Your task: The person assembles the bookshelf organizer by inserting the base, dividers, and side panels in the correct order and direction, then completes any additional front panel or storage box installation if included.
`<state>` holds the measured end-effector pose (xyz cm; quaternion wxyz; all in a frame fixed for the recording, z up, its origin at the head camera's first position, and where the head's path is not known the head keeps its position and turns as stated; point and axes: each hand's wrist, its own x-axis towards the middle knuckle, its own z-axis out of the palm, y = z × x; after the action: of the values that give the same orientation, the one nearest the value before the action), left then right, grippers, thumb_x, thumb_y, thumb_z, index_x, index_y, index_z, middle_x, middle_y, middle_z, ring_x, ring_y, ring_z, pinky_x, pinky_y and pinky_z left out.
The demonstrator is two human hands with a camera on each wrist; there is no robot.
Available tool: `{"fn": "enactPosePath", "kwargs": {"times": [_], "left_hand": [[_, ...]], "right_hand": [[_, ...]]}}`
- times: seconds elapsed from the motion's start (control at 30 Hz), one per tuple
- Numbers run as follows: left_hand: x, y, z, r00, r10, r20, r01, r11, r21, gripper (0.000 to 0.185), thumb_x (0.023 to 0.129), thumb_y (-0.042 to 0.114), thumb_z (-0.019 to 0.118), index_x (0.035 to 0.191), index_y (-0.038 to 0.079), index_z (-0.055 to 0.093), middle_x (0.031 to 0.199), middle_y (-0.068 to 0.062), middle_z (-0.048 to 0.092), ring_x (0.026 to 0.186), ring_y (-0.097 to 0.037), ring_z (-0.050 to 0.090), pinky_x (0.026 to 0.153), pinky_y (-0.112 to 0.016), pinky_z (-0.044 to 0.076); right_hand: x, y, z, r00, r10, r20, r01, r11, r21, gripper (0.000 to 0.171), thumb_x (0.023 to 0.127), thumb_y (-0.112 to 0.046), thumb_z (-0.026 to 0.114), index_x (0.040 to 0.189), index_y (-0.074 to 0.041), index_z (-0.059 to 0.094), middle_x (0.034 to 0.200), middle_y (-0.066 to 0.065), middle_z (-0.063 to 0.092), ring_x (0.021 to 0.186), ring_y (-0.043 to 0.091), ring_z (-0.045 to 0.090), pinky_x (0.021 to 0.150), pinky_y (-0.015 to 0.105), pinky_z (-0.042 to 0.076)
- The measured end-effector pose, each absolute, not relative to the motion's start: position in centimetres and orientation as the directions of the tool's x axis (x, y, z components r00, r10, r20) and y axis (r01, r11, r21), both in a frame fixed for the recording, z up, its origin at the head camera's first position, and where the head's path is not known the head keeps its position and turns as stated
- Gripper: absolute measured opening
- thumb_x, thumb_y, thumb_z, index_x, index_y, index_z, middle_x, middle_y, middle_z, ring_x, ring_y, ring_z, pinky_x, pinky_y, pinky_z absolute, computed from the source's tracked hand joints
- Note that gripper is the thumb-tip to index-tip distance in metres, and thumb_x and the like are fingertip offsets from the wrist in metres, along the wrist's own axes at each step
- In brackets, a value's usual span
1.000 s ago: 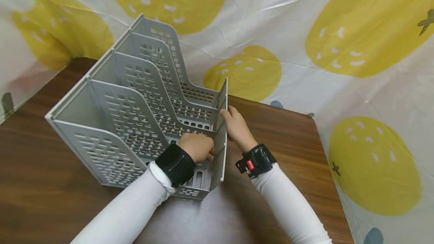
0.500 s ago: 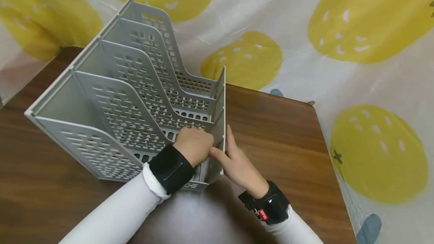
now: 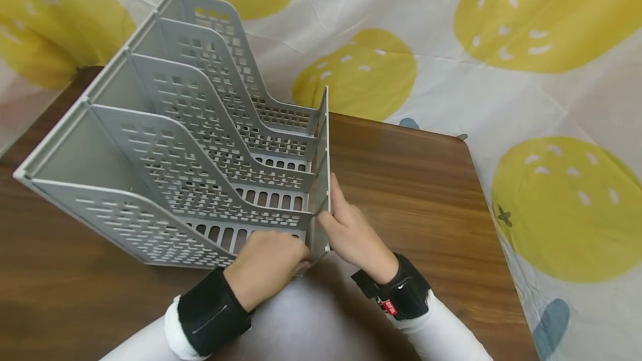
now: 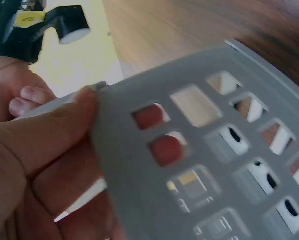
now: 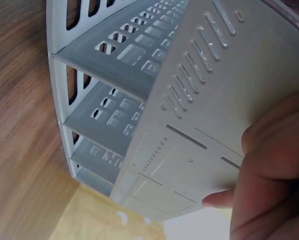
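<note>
A grey plastic file organizer (image 3: 165,155) with perforated dividers and several compartments stands on the table, its low front facing right. My left hand (image 3: 268,261) grips the low front end of its nearest side panel (image 4: 139,165); in the left wrist view the thumb lies on the panel's edge and fingers show behind. At the near part of the upright front panel (image 3: 321,194) my right hand (image 3: 353,235) holds on, thumb over the edge and fingers along the outer face. The right wrist view shows that slotted outer face (image 5: 199,140) with fingers against it. Left fingertips are hidden in the head view.
The brown wooden table (image 3: 411,199) extends right of the organizer and to its left. A white cloth with yellow patterns (image 3: 562,210) hangs behind and along the right side. The slotted organizer base (image 3: 271,199) shows between dividers.
My left hand has moved from inside the nearest compartment toward me onto the near side panel. The right hand slid along the front panel toward me. The organizer appears shifted left and up in view.
</note>
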<state>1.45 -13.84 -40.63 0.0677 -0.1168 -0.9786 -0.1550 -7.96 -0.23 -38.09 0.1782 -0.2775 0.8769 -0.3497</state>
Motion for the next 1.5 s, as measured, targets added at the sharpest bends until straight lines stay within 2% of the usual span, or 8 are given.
{"fn": "enactPosePath", "kwargs": {"times": [0.2,0.63,0.93,1.17,1.27,1.37,1.43,1.5], "left_hand": [[1.7,-13.8,-41.3,-0.961,0.214,0.173,0.26,0.911,0.321,0.018,0.079,0.037,0.071,0.065,0.026,0.07,0.055,0.011,0.06,0.051,-0.008,0.055,0.041,-0.025,0.034],[1.9,-14.2,-42.0,-0.953,0.252,0.171,0.302,0.856,0.42,0.02,0.079,0.037,0.071,0.062,0.026,0.068,0.051,0.016,0.049,0.047,0.001,0.039,0.043,-0.021,0.03],[1.4,-14.9,-43.0,-0.94,0.286,0.187,0.341,0.767,0.543,0.011,0.079,0.037,0.071,0.073,0.029,0.075,0.067,0.017,0.068,0.055,0.006,0.052,0.05,-0.018,0.042],[0.6,-14.7,-43.8,-0.901,0.36,0.241,0.433,0.751,0.498,0.02,0.082,0.037,0.068,0.067,0.025,0.07,0.057,0.016,0.059,0.049,0.005,0.043,0.049,-0.018,0.04],[0.5,-14.5,-44.0,-0.885,0.379,0.272,0.465,0.764,0.448,0.022,0.084,0.037,0.067,0.066,0.024,0.068,0.055,0.015,0.057,0.048,0.005,0.042,0.049,-0.019,0.039],[0.4,-14.1,-43.9,-0.888,0.365,0.28,0.455,0.783,0.424,0.028,0.085,0.044,0.065,0.064,0.025,0.065,0.054,0.014,0.055,0.049,0.003,0.045,0.048,-0.021,0.04],[0.2,-13.9,-43.5,-0.908,0.333,0.253,0.414,0.804,0.428,0.033,0.088,0.05,0.059,0.069,0.024,0.068,0.062,0.012,0.062,0.057,-0.002,0.054,0.054,-0.024,0.045],[0.1,-13.7,-42.8,-0.94,0.29,0.181,0.341,0.843,0.416,0.046,0.091,0.058,0.048,0.085,0.019,0.072,0.083,0.004,0.071,0.078,-0.012,0.065,0.069,-0.03,0.051]], "right_hand": [[-7.3,0.2,-38.3,-0.806,-0.587,-0.078,-0.355,0.584,-0.73,0.07,0.093,-0.015,0.04,0.154,-0.025,0.008,0.14,0.009,0.052,0.101,0.017,0.06,0.092,0.042,0.048],[-6.6,0.5,-38.9,-0.812,-0.581,-0.06,-0.354,0.571,-0.741,0.065,0.094,-0.014,0.039,0.153,-0.029,0.015,0.123,0.011,0.065,0.083,0.015,0.065,0.076,0.036,0.053],[-6.4,0.0,-38.6,-0.79,-0.608,-0.084,-0.43,0.645,-0.632,0.062,0.092,-0.013,0.039,0.15,-0.016,0.018,0.089,0.013,0.068,0.069,0.018,0.056,0.066,0.034,0.047],[-6.7,0.5,-39.6,-0.814,-0.575,-0.083,-0.37,0.623,-0.689,0.056,0.096,-0.015,0.039,0.149,-0.022,0.024,0.11,0.013,0.068,0.079,0.015,0.059,0.074,0.035,0.048],[-7.3,0.7,-39.2,-0.789,-0.589,-0.174,-0.331,0.647,-0.687,0.054,0.099,-0.025,0.039,0.15,-0.026,0.02,0.093,0.013,0.07,0.064,0.015,0.06,0.062,0.034,0.05],[-9.3,0.5,-38.1,-0.797,-0.56,-0.228,-0.318,0.709,-0.63,0.056,0.101,-0.041,0.037,0.151,-0.022,0.021,0.076,0.011,0.069,0.055,0.014,0.059,0.062,0.035,0.05],[-11.1,0.0,-37.5,-0.826,-0.525,-0.203,-0.325,0.739,-0.59,0.063,0.1,-0.05,0.034,0.151,-0.016,0.023,0.076,0.01,0.069,0.062,0.016,0.062,0.07,0.037,0.051],[-13.0,-0.8,-37.2,-0.86,-0.486,-0.156,-0.312,0.742,-0.593,0.068,0.099,-0.053,0.032,0.152,-0.012,0.019,0.093,0.014,0.07,0.077,0.022,0.067,0.085,0.041,0.05]]}}
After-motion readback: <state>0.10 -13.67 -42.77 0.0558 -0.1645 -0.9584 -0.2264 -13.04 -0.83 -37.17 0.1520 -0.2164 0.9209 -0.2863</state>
